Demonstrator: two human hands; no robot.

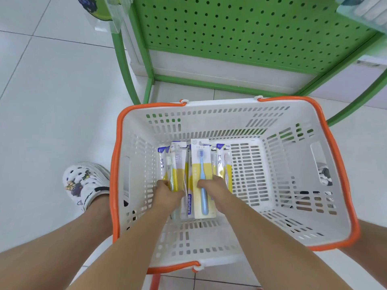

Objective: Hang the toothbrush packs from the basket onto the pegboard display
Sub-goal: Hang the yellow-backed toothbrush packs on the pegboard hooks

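Observation:
A white basket (293,114) with an orange rim stands on the floor in front of a green pegboard display (240,32). Several toothbrush packs lie flat in its left half. My left hand (167,195) reaches down and grips a pack with a pale green brush (174,166). My right hand (213,187) grips a yellow-and-white pack with a blue brush (202,164), thumb over its front. More packs (225,162) lie to the right of it, partly covered.
The lower pegboard panel shows bare holes with no hooks in view. Boxed goods (368,11) hang at the top right. My left foot in a white clog (85,183) stands left of the basket on the white tiled floor (52,101).

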